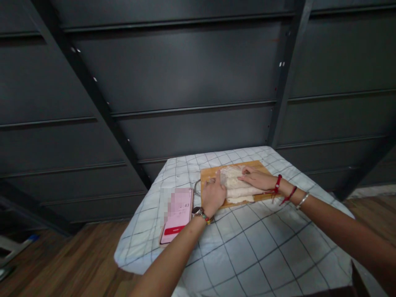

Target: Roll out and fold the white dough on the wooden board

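A pale, floury sheet of dough lies on a wooden board, with a folded or rolled strip along its near side. My left hand rests at the dough's left end, index finger stretched out against it and the other fingers partly bent. From the right, my right hand reaches over the dough, its fingers extended and touching the upper surface. Neither hand visibly grips anything. Part of the dough and board is hidden beneath my hands.
A checked white cloth covers the table under the board. Left of the board lies a phone with a lit pink screen. Behind the table stands a dark grey metal panel. Wooden floor shows at the sides.
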The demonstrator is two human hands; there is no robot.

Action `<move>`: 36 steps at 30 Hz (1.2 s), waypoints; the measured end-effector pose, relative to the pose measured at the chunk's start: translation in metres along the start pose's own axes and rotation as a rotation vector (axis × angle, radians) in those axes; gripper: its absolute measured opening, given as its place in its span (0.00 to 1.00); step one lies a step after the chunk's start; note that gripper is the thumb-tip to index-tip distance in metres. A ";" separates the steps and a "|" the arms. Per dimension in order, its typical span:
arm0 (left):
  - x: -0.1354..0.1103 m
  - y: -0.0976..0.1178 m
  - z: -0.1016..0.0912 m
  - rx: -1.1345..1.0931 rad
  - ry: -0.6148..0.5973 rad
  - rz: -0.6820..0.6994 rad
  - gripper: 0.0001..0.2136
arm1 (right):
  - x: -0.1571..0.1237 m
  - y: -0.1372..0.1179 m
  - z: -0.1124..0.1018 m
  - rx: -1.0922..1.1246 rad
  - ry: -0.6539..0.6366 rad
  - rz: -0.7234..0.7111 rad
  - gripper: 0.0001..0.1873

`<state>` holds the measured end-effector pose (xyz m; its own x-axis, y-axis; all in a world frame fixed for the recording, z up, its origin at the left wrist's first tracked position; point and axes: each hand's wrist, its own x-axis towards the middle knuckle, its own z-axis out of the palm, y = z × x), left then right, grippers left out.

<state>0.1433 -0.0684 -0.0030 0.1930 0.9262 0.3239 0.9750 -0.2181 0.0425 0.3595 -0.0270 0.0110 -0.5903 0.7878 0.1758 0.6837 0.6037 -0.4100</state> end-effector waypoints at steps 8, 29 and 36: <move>-0.001 0.000 0.001 0.013 0.011 -0.001 0.27 | -0.009 0.001 -0.017 -0.011 0.001 -0.070 0.27; 0.015 0.006 -0.010 -0.029 -0.097 -0.057 0.27 | -0.030 -0.025 -0.001 -0.141 -0.017 -0.188 0.23; 0.026 0.008 -0.013 0.033 -0.122 -0.077 0.29 | -0.026 -0.022 -0.007 -0.097 -0.069 -0.134 0.19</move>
<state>0.1547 -0.0500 0.0185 0.1277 0.9707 0.2037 0.9901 -0.1368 0.0314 0.3631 -0.0593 0.0220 -0.7049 0.6911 0.1597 0.6328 0.7145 -0.2985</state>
